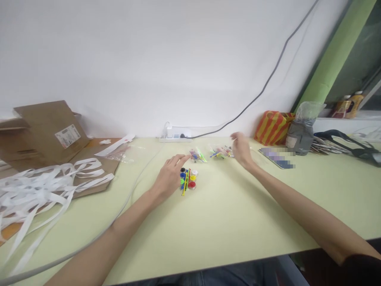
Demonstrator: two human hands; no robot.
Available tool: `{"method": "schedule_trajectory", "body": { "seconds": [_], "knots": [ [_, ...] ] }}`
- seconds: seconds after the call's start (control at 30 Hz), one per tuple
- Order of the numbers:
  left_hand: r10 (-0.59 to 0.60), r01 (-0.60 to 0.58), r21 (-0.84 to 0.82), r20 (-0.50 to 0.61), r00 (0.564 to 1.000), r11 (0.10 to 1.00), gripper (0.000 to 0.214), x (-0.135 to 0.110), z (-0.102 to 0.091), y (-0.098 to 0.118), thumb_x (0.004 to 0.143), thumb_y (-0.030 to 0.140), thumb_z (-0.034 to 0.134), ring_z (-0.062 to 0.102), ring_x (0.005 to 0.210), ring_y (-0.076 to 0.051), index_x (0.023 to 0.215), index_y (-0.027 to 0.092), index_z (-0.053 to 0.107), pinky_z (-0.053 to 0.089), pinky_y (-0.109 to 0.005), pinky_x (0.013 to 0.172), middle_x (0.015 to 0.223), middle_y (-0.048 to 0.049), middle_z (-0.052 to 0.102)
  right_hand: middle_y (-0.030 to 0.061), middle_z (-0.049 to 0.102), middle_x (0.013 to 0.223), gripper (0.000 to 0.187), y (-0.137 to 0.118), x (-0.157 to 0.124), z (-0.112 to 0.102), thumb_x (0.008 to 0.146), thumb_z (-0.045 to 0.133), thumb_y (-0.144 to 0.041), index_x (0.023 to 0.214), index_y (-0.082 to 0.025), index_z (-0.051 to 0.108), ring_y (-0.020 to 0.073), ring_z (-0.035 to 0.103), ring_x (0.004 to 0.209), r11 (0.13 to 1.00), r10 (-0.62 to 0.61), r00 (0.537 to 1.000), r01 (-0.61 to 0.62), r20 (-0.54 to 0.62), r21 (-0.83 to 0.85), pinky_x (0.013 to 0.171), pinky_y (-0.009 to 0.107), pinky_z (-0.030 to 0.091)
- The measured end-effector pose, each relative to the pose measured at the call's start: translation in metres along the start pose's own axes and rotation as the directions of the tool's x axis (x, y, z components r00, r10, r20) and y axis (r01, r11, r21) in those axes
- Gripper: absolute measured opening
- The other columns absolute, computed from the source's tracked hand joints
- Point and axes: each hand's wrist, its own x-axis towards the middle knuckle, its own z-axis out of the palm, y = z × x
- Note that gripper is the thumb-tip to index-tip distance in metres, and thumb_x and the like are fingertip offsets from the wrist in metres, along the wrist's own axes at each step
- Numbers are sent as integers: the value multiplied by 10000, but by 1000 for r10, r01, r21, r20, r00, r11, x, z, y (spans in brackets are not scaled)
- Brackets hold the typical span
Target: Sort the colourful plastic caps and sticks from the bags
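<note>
My left hand (pixel 171 174) is over the table with its fingers stretched out and apart from the thumb, holding nothing I can see. Just right of it lies a small group of coloured round discs or spools (pixel 193 178) in two columns. Thin coloured plastic sticks (pixel 186 182) lie lengthwise between the columns; my hand partly hides the left column. My right hand (pixel 241 150) is farther right, fingers bent and apart, slightly blurred. Beside it is a clear bag of small coloured parts (pixel 220 153), and a similar bag (pixel 198 155) lies to the left.
A cardboard box (pixel 50 135) and tangled white strapping (pixel 44 186) occupy the left side. At the wall sits a power strip (pixel 175 135) with a dark cable (pixel 256 99). A phone (pixel 276 158), a striped bag (pixel 272 128) and a grey pouch (pixel 299 137) are on the right.
</note>
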Motion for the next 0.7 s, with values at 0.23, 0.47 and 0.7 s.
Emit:
{"method": "schedule_trajectory", "body": {
  "seconds": [0.23,0.47,0.7],
  "knots": [
    [21,-15,-99,58,998,995,756,-1,5,12,737,-74,361,540,1187,-220,1424,236,422,456,-395,985,1305,-81,562,76,623,1138,318,-98,-81,8,977,502,-245,1267,-263,631,187,632,938,882,-455,809,352,372,314,773,285,459],
    [15,-8,-126,54,998,992,473,2,11,10,954,119,380,573,1096,-220,1410,235,432,453,-390,938,1171,-76,618,45,674,872,156,-83,-73,5,931,602,-270,972,-199,734,152,603,748,914,-340,849,196,405,355,685,269,413],
    [-13,21,-137,58,998,990,321,2,12,8,978,222,452,567,1113,-215,1297,234,482,418,-376,942,1184,-55,617,1,652,732,90,-85,-77,-4,890,637,-254,864,-190,694,118,541,640,908,-287,870,114,401,404,620,237,357]
  ]
}}
